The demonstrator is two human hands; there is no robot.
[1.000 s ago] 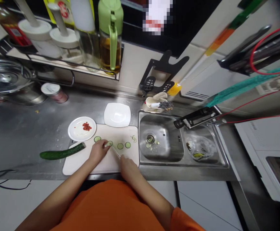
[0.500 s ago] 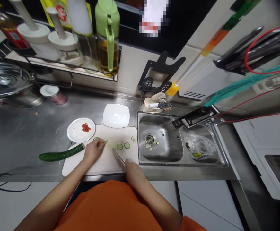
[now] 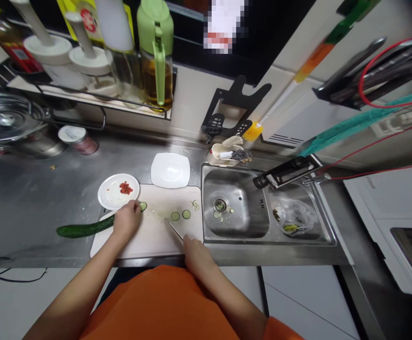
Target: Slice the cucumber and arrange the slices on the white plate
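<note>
My right hand (image 3: pixel 196 252) is closed around the handle of a knife (image 3: pixel 174 229), whose blade points up and left over the white cutting board (image 3: pixel 152 241). At the board's upper left, my left hand (image 3: pixel 127 221) has its fingers bent beside a cucumber slice (image 3: pixel 142 206); whether it grips anything is hidden. A long cucumber (image 3: pixel 81 230) lies partly on the board, its right end behind my left hand. Two round slices (image 3: pixel 180 215) rest right of the knife tip. Thin green peel strips (image 3: pixel 195 205) lie at the board's upper right.
Behind the board are a white plate with red pieces (image 3: pixel 108 193) and a square white plate (image 3: pixel 170 171). A steel sink (image 3: pixel 241 226) adjoins the board's right side. Bottles (image 3: pixel 156 61) stand on a rack above; a pot (image 3: pixel 18 127) is at left.
My left hand has moved left, from the middle of the board toward the slice near the round plate. The small green piece at its fingertips no longer shows. My right hand and the knife are nearly unmoved.
</note>
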